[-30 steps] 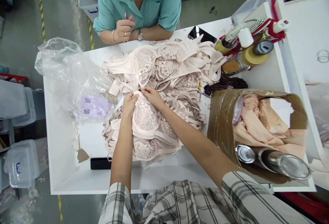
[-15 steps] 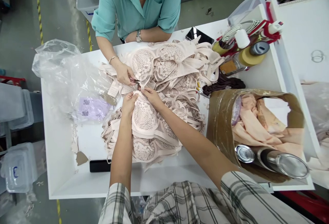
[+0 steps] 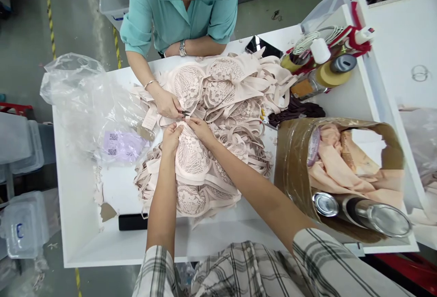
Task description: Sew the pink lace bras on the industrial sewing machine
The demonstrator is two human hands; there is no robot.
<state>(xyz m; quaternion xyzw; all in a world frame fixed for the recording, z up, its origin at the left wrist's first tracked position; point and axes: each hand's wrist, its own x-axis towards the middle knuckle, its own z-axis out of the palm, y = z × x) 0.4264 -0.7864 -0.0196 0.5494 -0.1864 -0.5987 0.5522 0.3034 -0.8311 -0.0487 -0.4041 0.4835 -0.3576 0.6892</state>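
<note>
A pale pink lace bra (image 3: 193,153) lies over a heap of similar bras. My left hand (image 3: 171,138) pinches its upper edge near the strap end. Just right of that, my right hand (image 3: 200,132) is closed on the same bra by the strap. Right above my fingertips, a co-worker's hand (image 3: 168,103) holds a small dark tool, its kind partly hidden, against the strap. More lace bras (image 3: 221,81) are piled beyond, close to the co-worker.
A clear plastic bag (image 3: 82,101) with a lilac label (image 3: 121,146) covers the table's left side. At right stand a cardboard box (image 3: 290,160) of peach fabric and a steel flask (image 3: 378,219). A phone (image 3: 262,47) and tape rolls (image 3: 332,74) lie at the back right.
The co-worker's hand came down from near their chest to the strap by my fingers, bringing the small dark tool. My hands have stayed in place on the bra.
</note>
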